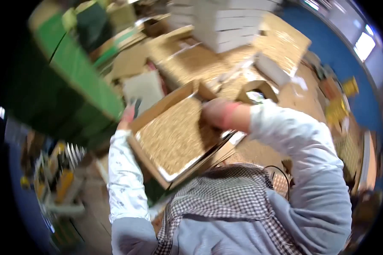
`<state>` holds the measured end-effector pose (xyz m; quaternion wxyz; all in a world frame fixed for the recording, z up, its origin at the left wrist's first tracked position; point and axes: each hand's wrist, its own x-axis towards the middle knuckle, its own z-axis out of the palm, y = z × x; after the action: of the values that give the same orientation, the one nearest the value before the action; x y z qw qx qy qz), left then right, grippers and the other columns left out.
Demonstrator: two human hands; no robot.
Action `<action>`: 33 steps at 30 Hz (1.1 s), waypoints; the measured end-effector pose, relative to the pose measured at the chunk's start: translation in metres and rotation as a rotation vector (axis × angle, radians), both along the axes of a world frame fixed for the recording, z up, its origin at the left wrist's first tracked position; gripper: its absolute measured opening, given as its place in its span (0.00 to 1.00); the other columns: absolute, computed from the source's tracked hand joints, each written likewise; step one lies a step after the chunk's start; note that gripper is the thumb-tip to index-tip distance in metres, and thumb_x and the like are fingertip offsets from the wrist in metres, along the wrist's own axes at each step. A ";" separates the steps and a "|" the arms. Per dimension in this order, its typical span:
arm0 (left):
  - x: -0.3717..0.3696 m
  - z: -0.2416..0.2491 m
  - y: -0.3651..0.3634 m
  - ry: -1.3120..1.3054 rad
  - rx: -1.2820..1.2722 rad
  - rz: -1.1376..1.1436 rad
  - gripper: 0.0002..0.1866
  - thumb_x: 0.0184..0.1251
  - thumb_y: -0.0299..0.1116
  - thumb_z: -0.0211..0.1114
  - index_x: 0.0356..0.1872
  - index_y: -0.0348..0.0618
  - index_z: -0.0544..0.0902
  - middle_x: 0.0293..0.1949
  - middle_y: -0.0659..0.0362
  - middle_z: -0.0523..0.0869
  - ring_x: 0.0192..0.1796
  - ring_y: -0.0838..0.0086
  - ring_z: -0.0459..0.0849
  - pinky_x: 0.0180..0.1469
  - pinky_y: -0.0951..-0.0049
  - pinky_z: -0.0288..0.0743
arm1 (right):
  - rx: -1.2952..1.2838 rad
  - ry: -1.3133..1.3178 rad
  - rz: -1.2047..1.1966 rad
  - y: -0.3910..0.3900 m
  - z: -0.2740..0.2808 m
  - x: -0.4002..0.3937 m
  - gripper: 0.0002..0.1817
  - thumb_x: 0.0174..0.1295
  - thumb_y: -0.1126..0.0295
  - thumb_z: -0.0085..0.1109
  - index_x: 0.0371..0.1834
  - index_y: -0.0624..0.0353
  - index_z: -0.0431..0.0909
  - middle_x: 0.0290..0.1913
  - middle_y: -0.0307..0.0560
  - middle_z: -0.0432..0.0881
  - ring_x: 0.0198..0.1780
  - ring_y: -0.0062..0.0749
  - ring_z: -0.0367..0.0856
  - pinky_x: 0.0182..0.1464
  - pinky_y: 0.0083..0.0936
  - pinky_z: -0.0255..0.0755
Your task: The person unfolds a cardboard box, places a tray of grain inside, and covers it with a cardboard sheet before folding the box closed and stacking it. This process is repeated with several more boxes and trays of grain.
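Note:
A shallow open cardboard box sits tilted in front of my body. Tan, fine-textured contents fill it, with a white lining showing along the edges. At the box's left side is my left hand, closed against the outer wall, with something dark at its fingertips. My right hand reaches over the box's far right end. Motion smears its fingers, so what they hold does not show. Flat pieces of cardboard lie beneath the box's near right side.
Green stacked boxes rise on the left. White stacks stand on the far side, near more tan material. A small open carton lies beyond my right wrist. Yellow items sit at the right.

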<state>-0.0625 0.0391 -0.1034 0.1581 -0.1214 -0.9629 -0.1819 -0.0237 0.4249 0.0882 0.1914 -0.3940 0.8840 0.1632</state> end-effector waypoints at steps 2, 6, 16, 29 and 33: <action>0.003 -0.041 0.003 -0.313 0.327 0.224 0.23 0.63 0.45 0.55 0.54 0.41 0.72 0.53 0.56 0.76 0.52 0.62 0.74 0.53 0.65 0.67 | -0.023 -0.016 0.001 -0.008 -0.009 0.003 0.12 0.56 0.72 0.50 0.43 0.60 0.78 0.38 0.52 0.81 0.39 0.45 0.81 0.39 0.34 0.76; -0.003 -0.072 0.006 -0.098 0.389 0.694 0.27 0.61 0.45 0.58 0.54 0.35 0.70 0.51 0.49 0.77 0.52 0.59 0.75 0.53 0.64 0.68 | -0.777 0.150 -0.189 0.066 0.036 -0.029 0.15 0.57 0.67 0.57 0.49 0.50 0.74 0.35 0.49 0.80 0.40 0.39 0.79 0.40 0.34 0.75; -0.024 -0.071 0.000 -0.749 0.209 0.543 0.34 0.48 0.44 0.71 0.51 0.30 0.71 0.49 0.44 0.79 0.50 0.57 0.78 0.53 0.66 0.70 | -0.074 0.170 -0.739 0.232 -0.147 -0.139 0.33 0.45 0.54 0.65 0.55 0.54 0.70 0.50 0.50 0.76 0.50 0.47 0.76 0.52 0.34 0.70; 0.019 0.139 0.039 -0.057 0.284 0.614 0.21 0.64 0.45 0.55 0.46 0.34 0.76 0.46 0.41 0.78 0.48 0.47 0.76 0.49 0.60 0.69 | -0.520 0.598 -0.773 0.208 -0.006 -0.129 0.24 0.45 0.52 0.66 0.39 0.60 0.79 0.41 0.58 0.79 0.44 0.51 0.77 0.46 0.38 0.71; 0.066 0.230 0.056 0.131 0.106 0.682 0.19 0.65 0.42 0.54 0.43 0.34 0.77 0.44 0.41 0.79 0.47 0.48 0.76 0.49 0.60 0.70 | -0.553 0.293 -0.734 0.189 -0.009 -0.134 0.22 0.52 0.51 0.59 0.35 0.61 0.80 0.38 0.60 0.80 0.44 0.46 0.79 0.44 0.38 0.71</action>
<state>0.0037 0.0949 0.1269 0.2772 0.2042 -0.9251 -0.1601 -0.1573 0.6143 0.0794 -0.0024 -0.0649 0.9926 -0.1025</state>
